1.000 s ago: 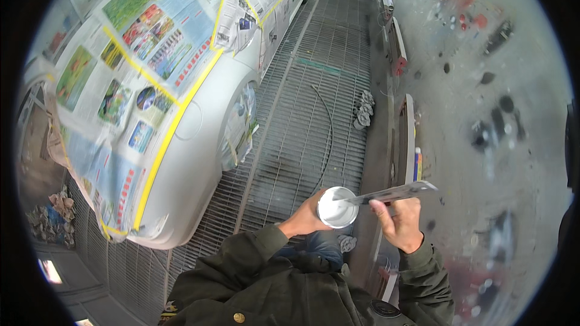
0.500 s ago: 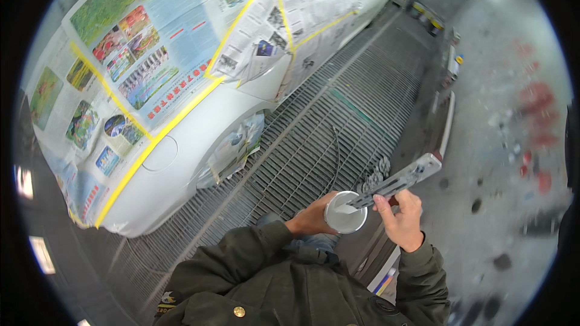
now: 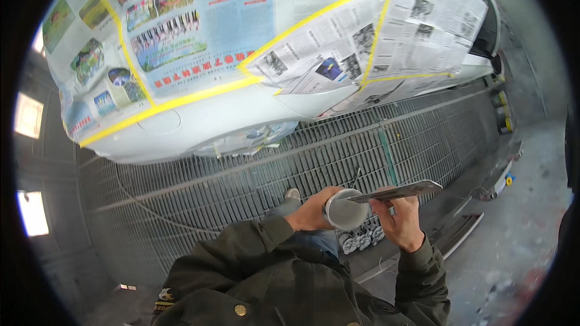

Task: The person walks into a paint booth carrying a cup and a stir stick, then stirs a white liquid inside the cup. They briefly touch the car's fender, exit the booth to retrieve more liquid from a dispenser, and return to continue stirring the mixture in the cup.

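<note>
Low in the frame, right of center, the left hand (image 3: 313,211) grips a cup (image 3: 348,218) around its side, open mouth up. The right hand (image 3: 401,222) pinches a flat stick (image 3: 403,191), its left end at the cup's mouth. Newspaper (image 3: 235,30) and yellow tape (image 3: 196,96) cover much of the white car (image 3: 223,113) across the top. Grating (image 3: 241,186) fills the middle.

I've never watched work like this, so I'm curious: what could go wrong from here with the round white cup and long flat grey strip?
The round white cup, open at the top and held in the left hand, could spill any contents onto the slatted grey metal floor if tipped. The long flat grey strip, pinched in the right hand with one end at the cup's mouth, might drip if wet.
</note>
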The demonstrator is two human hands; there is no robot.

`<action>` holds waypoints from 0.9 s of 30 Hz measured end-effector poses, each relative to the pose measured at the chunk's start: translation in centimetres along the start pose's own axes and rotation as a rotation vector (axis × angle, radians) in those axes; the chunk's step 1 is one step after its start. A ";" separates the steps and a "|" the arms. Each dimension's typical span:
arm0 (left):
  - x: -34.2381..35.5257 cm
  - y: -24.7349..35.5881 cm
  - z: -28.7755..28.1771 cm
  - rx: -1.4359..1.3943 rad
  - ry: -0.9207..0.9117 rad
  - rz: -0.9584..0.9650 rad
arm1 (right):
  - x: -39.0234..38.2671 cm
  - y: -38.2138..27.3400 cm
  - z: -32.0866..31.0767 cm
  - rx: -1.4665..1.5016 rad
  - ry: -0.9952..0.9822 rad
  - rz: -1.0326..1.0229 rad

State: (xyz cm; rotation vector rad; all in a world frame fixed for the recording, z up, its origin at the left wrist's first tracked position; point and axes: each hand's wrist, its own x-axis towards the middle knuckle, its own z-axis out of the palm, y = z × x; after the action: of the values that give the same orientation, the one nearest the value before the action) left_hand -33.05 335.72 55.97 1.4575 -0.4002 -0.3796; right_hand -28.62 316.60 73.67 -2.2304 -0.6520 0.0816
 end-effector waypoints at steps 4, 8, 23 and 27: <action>0.8 -2.4 0.0 -0.180 0.111 -0.034 | 2.7 3.8 0.5 0.066 -0.154 0.001; 1.4 -2.6 0.1 -0.316 0.176 -0.113 | 5.5 5.7 0.6 0.117 -0.272 -0.005; 2.0 -15.9 1.3 -0.036 0.637 -0.124 | 9.1 18.6 9.5 0.149 -0.491 -0.129; 2.9 -22.4 0.4 -0.015 0.625 -0.120 | 8.6 24.6 14.1 0.133 -0.393 -0.220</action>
State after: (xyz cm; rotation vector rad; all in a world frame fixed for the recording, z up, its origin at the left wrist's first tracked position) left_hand -30.85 332.23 33.76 1.5043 0.1926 -0.0092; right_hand -14.33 316.79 47.73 -2.0154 -1.0671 0.4476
